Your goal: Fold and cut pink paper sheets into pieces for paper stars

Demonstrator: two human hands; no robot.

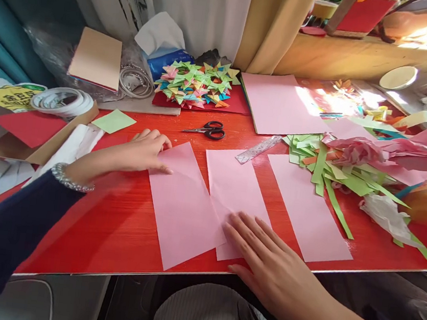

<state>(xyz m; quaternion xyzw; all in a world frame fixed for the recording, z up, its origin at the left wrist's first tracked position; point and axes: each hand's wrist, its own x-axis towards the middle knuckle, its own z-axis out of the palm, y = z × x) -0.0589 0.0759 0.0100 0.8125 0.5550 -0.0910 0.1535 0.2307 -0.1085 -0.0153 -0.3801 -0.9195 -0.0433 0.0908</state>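
Three pink paper strips lie side by side on the red table (114,220). My left hand (141,152) rests on the top left corner of the left strip (181,207), fingers curled and pressing down on the paper. Flat and spread, my right hand (264,258) lies on the lower end of the middle strip (234,183), where it overlaps the left one. The right strip (308,207) lies apart, untouched.
Black scissors (207,128) and a clear ruler (259,149) lie behind the strips. A heap of folded coloured paper pieces (193,83), a large pink sheet (281,103), green paper offcuts (328,168), pink tissue (411,146), tape rolls (62,101) and a tissue box (164,46) surround them.
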